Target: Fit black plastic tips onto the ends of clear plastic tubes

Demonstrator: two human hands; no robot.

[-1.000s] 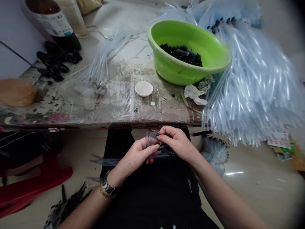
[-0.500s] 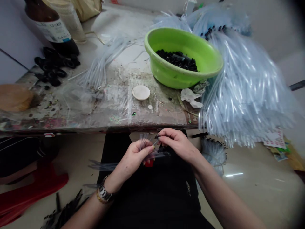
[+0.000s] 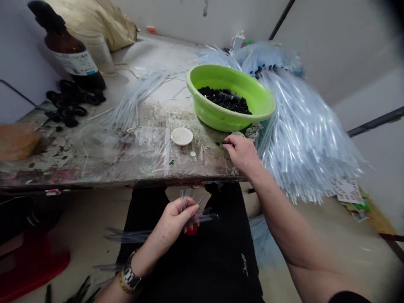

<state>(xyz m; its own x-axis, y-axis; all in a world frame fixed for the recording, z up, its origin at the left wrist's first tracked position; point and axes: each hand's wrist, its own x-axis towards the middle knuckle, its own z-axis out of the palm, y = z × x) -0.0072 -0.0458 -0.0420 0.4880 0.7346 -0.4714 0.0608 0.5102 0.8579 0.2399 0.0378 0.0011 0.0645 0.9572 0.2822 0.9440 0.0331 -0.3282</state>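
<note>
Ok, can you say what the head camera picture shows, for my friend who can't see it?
A person's left hand holds a few clear tubes over their lap, while the right hand rests on a messy table by a green bowl of small black bits. A big heap of tubes lies on the right.

A worn, stained table [image 3: 94, 164] under clear plastic sheeting is spanning the left and centre of the frame. Pale grey walls [image 3: 315, 38] are rising along the top, and a glossy beige floor [image 3: 347, 252] is reflecting light at lower right.

Right hand [image 3: 242, 152] now off the tubes [image 3: 192, 212], onto table [image 3: 126, 155].
</note>
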